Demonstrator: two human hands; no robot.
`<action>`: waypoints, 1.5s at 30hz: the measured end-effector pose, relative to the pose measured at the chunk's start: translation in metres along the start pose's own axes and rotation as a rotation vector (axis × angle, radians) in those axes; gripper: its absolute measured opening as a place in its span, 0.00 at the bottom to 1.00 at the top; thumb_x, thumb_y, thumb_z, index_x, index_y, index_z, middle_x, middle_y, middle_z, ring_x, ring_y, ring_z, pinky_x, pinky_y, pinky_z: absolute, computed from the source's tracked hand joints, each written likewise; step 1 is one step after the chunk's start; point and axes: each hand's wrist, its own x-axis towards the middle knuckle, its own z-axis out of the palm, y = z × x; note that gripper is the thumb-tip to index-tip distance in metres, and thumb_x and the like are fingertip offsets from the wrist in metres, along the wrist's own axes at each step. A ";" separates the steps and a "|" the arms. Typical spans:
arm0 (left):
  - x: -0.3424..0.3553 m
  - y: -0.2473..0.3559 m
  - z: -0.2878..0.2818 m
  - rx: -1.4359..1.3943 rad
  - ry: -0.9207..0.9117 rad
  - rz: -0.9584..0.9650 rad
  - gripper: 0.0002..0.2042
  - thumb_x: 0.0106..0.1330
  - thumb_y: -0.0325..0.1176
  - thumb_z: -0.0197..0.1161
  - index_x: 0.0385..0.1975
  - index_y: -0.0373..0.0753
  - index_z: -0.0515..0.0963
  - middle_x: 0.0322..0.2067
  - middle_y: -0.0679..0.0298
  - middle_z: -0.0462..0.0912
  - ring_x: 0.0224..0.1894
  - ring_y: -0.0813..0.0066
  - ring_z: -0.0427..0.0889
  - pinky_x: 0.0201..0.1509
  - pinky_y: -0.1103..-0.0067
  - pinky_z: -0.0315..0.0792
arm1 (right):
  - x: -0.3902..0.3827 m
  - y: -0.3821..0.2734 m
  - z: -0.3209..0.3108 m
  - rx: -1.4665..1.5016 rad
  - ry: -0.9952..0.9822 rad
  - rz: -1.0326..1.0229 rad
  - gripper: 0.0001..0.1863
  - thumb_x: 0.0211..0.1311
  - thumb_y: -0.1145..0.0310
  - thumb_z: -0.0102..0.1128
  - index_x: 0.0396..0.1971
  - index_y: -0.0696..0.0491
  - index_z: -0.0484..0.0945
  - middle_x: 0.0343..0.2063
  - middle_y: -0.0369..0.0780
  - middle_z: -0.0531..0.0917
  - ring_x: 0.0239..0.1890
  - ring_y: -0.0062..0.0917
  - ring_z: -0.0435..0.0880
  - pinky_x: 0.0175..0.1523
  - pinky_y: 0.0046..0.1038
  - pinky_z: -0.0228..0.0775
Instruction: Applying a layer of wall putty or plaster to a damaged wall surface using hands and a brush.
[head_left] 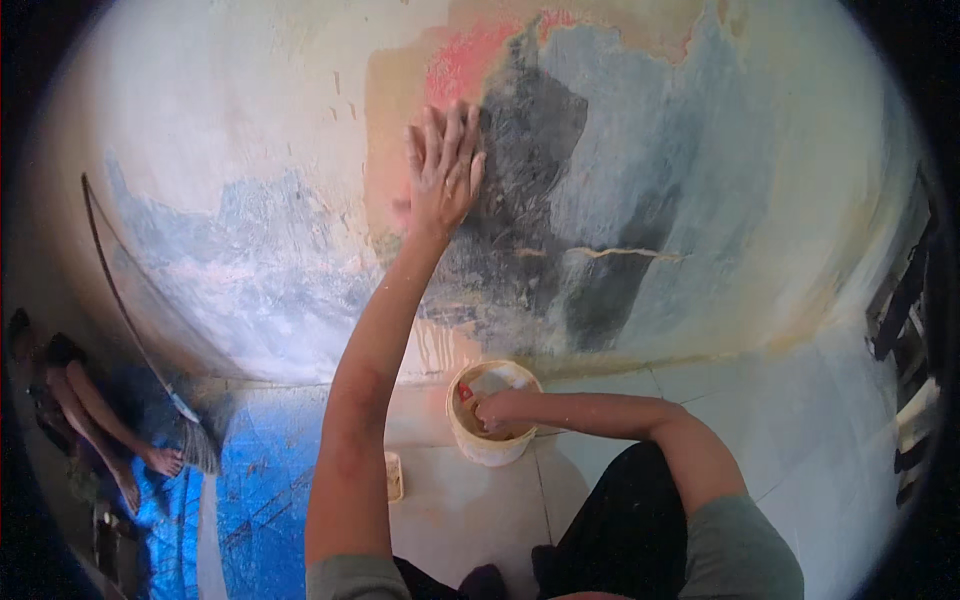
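Observation:
My left hand (442,170) lies with its fingers stretched out against a wall (290,100), at the edge of a dark grey patch (525,140) and below a pinkish-red one (465,62). My right hand (493,410) reaches down into a round whitish bucket (490,452) on the floor near the foot of the wall. Its fingers are curled inside the bucket, next to a small red piece (464,393). What they hold, if anything, is hidden. Pale material shows inside the bucket.
A small shallow container (395,477) stands on the tiled floor (450,520) left of the bucket. Blue sheeting (265,470) covers the floor further left. A broom (198,440) leans on the wall beside another person's bare feet (160,462). Dark slatted furniture (905,300) is at the right edge.

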 end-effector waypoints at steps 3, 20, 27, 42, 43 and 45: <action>-0.043 -0.003 0.002 -0.107 -0.179 0.095 0.30 0.65 0.45 0.50 0.67 0.48 0.53 0.68 0.67 0.52 0.69 0.58 0.49 0.69 0.58 0.43 | 0.012 0.014 0.006 0.041 0.051 -0.128 0.14 0.48 0.62 0.54 0.32 0.54 0.81 0.36 0.44 0.82 0.40 0.32 0.79 0.46 0.36 0.68; -0.342 -0.089 -0.051 -0.021 -1.807 0.428 0.13 0.53 0.34 0.59 0.37 0.38 0.78 0.31 0.55 0.82 0.33 0.59 0.83 0.36 0.67 0.77 | 0.022 0.046 -0.026 -0.224 0.791 0.054 0.16 0.53 0.68 0.53 0.45 0.51 0.74 0.39 0.44 0.81 0.41 0.38 0.81 0.40 0.45 0.71; -0.431 -0.128 -0.042 0.082 -1.730 -0.111 0.11 0.54 0.28 0.59 0.38 0.40 0.78 0.39 0.54 0.80 0.45 0.59 0.80 0.44 0.66 0.76 | 0.008 0.023 -0.040 -0.325 0.590 0.199 0.12 0.49 0.66 0.58 0.34 0.53 0.79 0.28 0.40 0.82 0.33 0.36 0.83 0.33 0.38 0.74; -0.326 -0.073 -0.024 -0.459 -1.373 -0.117 0.18 0.49 0.41 0.66 0.39 0.41 0.76 0.36 0.56 0.81 0.32 0.56 0.81 0.35 0.63 0.76 | 0.032 0.040 0.035 0.484 0.287 -0.063 0.27 0.49 0.49 0.62 0.41 0.56 0.75 0.31 0.50 0.81 0.35 0.42 0.80 0.41 0.39 0.70; -0.303 -0.061 -0.025 -0.459 -1.203 -0.057 0.17 0.49 0.39 0.64 0.40 0.45 0.76 0.37 0.59 0.80 0.31 0.55 0.81 0.33 0.64 0.76 | 0.030 0.033 0.034 0.336 0.292 -0.105 0.22 0.50 0.56 0.60 0.41 0.55 0.75 0.28 0.51 0.81 0.34 0.43 0.80 0.40 0.40 0.70; -0.253 -0.039 -0.031 -0.477 -0.863 0.019 0.16 0.51 0.34 0.61 0.42 0.48 0.75 0.38 0.61 0.79 0.29 0.56 0.80 0.28 0.66 0.75 | 0.018 0.019 0.031 0.360 0.382 -0.131 0.19 0.49 0.59 0.58 0.38 0.57 0.76 0.27 0.52 0.80 0.32 0.44 0.80 0.38 0.41 0.70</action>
